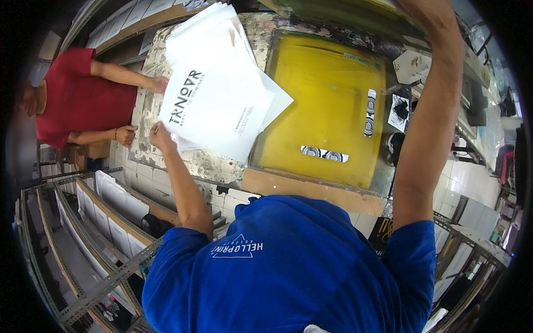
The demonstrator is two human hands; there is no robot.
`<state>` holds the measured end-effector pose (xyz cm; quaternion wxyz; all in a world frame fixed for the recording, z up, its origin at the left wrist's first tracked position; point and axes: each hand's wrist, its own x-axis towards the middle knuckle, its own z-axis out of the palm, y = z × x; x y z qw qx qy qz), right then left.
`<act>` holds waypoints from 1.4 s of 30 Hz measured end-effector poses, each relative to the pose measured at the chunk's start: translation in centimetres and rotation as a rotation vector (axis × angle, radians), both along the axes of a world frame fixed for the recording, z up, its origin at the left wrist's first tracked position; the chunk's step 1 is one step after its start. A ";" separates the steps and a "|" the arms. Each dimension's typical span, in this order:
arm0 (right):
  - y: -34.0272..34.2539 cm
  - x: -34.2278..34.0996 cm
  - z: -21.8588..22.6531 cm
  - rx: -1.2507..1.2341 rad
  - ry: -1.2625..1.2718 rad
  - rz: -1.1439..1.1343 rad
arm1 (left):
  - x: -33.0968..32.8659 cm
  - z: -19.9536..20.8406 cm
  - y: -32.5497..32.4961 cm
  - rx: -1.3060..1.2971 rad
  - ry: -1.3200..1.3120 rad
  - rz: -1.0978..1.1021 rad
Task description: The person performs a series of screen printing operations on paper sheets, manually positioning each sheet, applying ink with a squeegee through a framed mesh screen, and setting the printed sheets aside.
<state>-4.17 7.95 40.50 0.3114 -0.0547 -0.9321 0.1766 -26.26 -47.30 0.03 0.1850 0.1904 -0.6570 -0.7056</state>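
Near the left edge of the table (214, 167), my left hand (161, 137) pinches the printed sheet (219, 111), likely floppy, best held by corners; my right hand (427, 8), I can't tell.

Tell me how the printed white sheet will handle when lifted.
The printed white sheet looks thin and broad, so it is probably light and bendable. Lifted only at the edge by the left hand, its far side may droop. The other white sheets lie loosely fanned, so some might slide along.
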 end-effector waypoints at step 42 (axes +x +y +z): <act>1.8 0.8 -1.4 0.077 -0.012 0.058 | 24.9 -1.0 40.4 -1.086 0.732 -1.894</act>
